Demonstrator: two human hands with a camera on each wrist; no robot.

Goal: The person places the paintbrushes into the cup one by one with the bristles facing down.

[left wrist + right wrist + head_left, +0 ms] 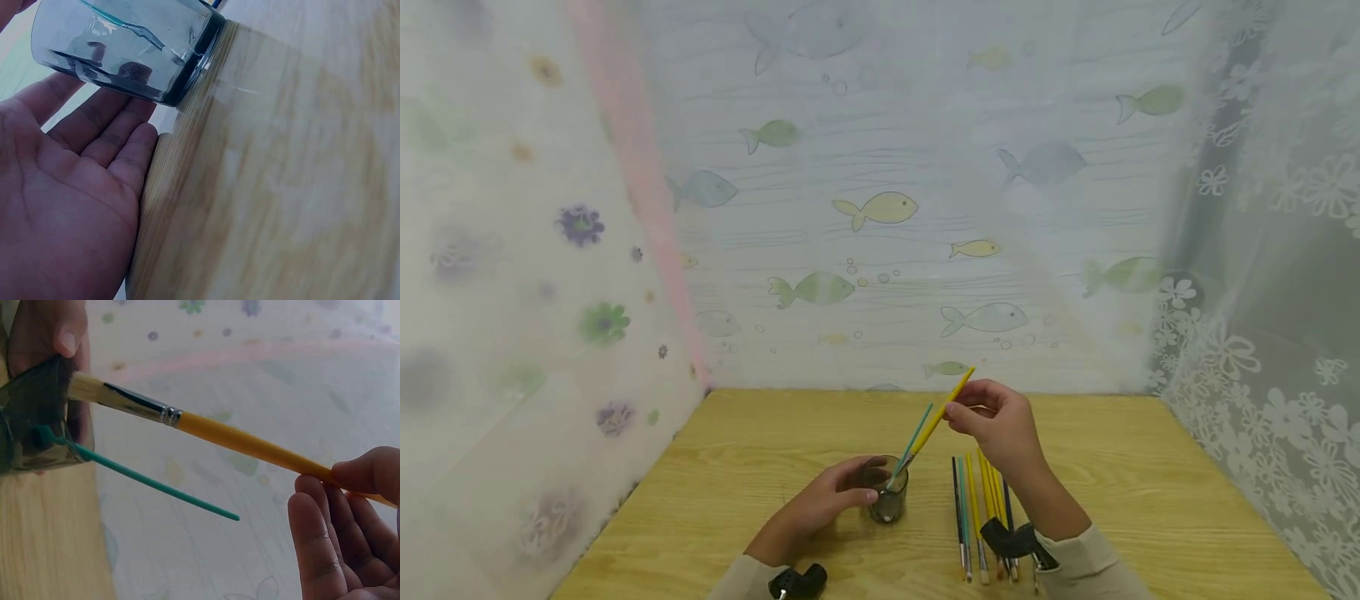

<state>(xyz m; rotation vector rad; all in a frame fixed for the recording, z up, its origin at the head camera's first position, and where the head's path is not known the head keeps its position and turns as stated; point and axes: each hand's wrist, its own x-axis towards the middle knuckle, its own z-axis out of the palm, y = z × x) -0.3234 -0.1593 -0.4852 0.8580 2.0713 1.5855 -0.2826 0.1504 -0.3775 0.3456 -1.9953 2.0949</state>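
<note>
My right hand (1000, 421) pinches a yellow-handled paintbrush (250, 447) between thumb and fingers. Its pale, flat bristles point down at the rim of a smoky glass cup (891, 504). A thin teal-handled paintbrush (169, 489) leans inside the cup, its handle end sticking out past the rim. Around the cup's left side curves my left hand (831, 500), thumb at the near side and fingers behind. In the left wrist view the fingers lie along the glass wall, and the cup stands on the wooden table (281, 156).
Several paintbrushes (973, 517) with yellow, teal and dark handles lie side by side right of the cup, partly under my right forearm. A curtain printed with fish (880, 208) hangs behind the table; flowered sheets (602, 325) hang at both sides.
</note>
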